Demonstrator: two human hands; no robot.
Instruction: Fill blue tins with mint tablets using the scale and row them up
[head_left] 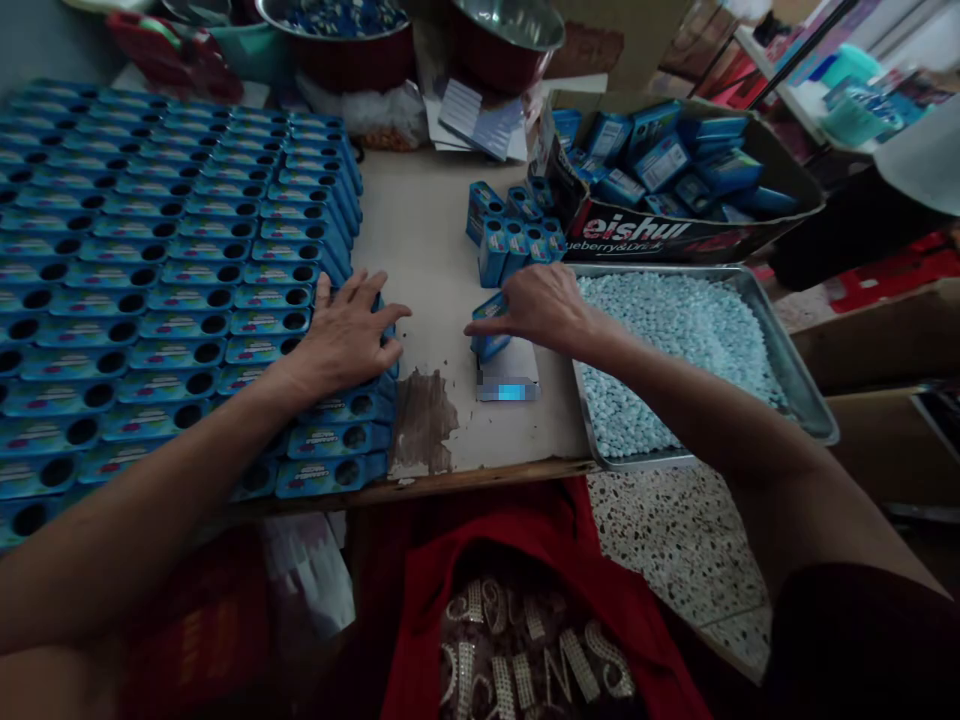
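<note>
My left hand (349, 330) lies with fingers spread against the right edge of packed rows of small blue boxes (187, 300), each with a dark round hole in its top. Pinched in my right hand (546, 305) is a small blue box (491, 325). It is held at the far end of a small pale flat device (510, 365) with a lit blue display; whether they touch I cannot tell. Just beyond my right hand stands a small cluster of similar blue boxes (517, 240). Under my right forearm, a metal tray (814, 415) holds many pale blue pellets (675, 340).
An open cardboard carton (675, 235) of jumbled blue boxes stands behind the tray. Metal bowls (510, 40), a clear bag (386, 115) and pale cards (480, 115) line the back. The table's worn wooden front edge (480, 475) runs before my red apron (510, 540).
</note>
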